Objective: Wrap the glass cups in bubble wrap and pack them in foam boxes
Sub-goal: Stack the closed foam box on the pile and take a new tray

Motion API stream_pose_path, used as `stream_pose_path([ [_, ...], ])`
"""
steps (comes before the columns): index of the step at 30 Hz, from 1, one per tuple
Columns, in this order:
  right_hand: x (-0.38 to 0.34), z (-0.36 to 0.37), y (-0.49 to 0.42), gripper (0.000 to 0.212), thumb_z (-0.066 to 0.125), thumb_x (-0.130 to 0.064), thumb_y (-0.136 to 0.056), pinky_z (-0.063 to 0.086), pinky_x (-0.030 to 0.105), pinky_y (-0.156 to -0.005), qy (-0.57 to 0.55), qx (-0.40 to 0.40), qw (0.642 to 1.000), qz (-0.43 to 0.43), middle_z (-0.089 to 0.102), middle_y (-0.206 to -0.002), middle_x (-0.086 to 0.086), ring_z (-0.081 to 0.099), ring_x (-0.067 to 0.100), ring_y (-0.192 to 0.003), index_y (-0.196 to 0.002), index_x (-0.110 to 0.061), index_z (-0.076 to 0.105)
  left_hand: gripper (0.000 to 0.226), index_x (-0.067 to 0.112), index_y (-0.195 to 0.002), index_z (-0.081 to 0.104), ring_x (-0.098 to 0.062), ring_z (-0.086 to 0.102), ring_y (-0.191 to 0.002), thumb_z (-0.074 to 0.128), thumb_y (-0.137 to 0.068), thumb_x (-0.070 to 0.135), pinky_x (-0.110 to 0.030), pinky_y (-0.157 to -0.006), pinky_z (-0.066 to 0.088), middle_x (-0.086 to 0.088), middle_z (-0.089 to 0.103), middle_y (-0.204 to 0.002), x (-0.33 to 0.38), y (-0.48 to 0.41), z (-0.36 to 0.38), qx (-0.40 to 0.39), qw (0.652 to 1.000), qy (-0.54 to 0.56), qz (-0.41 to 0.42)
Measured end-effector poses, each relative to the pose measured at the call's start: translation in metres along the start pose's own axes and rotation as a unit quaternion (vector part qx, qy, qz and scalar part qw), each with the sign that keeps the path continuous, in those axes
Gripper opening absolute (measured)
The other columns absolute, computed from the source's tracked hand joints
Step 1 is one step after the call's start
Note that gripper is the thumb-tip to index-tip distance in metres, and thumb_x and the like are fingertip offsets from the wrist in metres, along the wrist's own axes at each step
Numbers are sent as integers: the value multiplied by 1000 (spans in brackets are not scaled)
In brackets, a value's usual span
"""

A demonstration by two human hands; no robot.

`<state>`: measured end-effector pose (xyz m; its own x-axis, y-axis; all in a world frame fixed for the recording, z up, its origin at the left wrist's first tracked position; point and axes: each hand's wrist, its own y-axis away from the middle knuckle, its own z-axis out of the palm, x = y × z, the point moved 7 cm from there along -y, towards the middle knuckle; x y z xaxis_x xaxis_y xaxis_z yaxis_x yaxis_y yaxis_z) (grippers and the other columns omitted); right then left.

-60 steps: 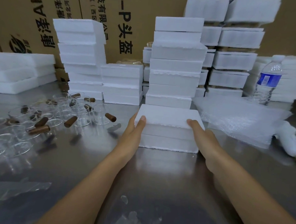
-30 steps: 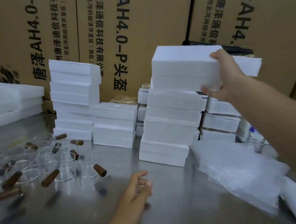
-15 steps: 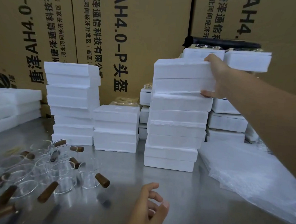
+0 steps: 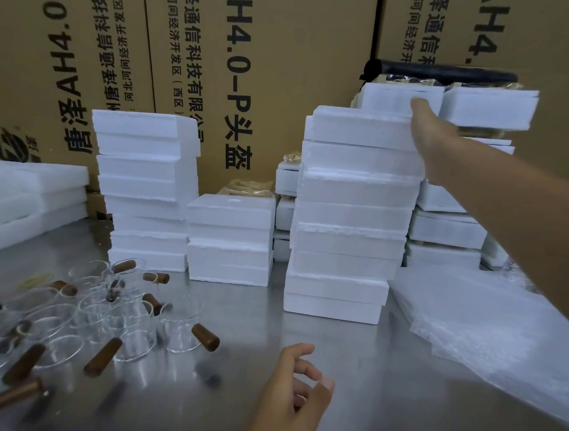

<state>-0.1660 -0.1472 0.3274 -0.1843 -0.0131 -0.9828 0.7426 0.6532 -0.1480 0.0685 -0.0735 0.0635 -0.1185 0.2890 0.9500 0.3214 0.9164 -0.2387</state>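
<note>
Over at eight o'clock the glass cups (image 4: pixel 73 329), each with a brown handle, crowd the steel tabletop (image 4: pixel 255 312). At six o'clock the left hand (image 4: pixel 295 390) hovers with its fingers loosely curled, grasping nothing. At one o'clock the right hand (image 4: pixel 426 133) grips the right end of the top foam box (image 4: pixel 360 127), which sits on the middle stack (image 4: pixel 347 245). Bubble wrap (image 4: pixel 488 325) lies at four o'clock.
</note>
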Motion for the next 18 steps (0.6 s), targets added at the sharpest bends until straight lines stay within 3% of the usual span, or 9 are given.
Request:
stream_pose_path([
  [3, -2, -3, 1, 77, 40, -56, -89, 31, 40, -99, -19, 32, 999, -1, 31, -145, 6, 32, 29, -130, -145, -11, 16, 42, 35, -108, 44, -16, 60, -72, 56, -68, 40, -32, -79, 51, 1, 58, -92, 0, 0, 0, -3, 1000, -3, 2],
  [6, -7, -1, 4, 71, 36, -53, -91, 26, 35, -104, -24, 37, 999, -4, 27, -148, 5, 29, 25, -132, -144, -10, 17, 41, 35, -108, 45, -18, 60, -72, 56, -69, 38, -29, -78, 49, 1, 59, -92, 1, 1, 0, -1, 1000, -1, -2],
  [8, -14, -11, 12, 71, 43, -49, -90, 27, 37, -104, -6, 103, 994, -47, 25, -148, 6, 28, 26, -133, -143, -10, 18, 38, 35, -108, 45, -24, 62, -75, 58, -72, 36, -29, -78, 49, 1, 58, -92, 2, 1, -1, -2, 1000, 1, -5],
  [10, -31, -21, 34, 66, 48, -44, -90, 26, 39, -107, 50, 175, 968, -174, 26, -147, 6, 27, 24, -135, -141, -10, 23, 32, 35, -108, 45, -26, 63, -78, 63, -83, 26, -28, -79, 49, 2, 58, -93, 0, 2, 0, -5, 1000, -7, -10],
  [12, -51, -17, 69, 61, 49, -39, -89, 26, 36, -108, 99, 213, 902, -362, 29, -145, 5, 29, 20, -134, -139, -11, 28, 30, 35, -108, 44, -21, 62, -76, 61, -89, 18, -24, -76, 49, 3, 58, -93, -1, 3, 0, -11, 1000, -15, -16],
  [14, -59, 2, 102, 57, 50, -32, -85, 28, 34, -107, 105, 180, 850, -483, 35, -140, 6, 34, 18, -129, -135, -10, 34, 30, 36, -108, 44, -13, 59, -72, 61, -90, 19, -19, -72, 47, 4, 58, -92, -1, 3, 0, -19, 999, -18, -22],
  [18, -48, 62, 153, 52, 56, -21, -80, 34, 35, -101, 98, 26, 806, -583, 43, -129, 8, 42, 19, -117, -128, -6, 43, 27, 36, -104, 49, -7, 55, -66, 64, -86, 21, -17, -68, 45, 14, 59, -78, -3, 3, 2, -27, 999, -7, -35],
])
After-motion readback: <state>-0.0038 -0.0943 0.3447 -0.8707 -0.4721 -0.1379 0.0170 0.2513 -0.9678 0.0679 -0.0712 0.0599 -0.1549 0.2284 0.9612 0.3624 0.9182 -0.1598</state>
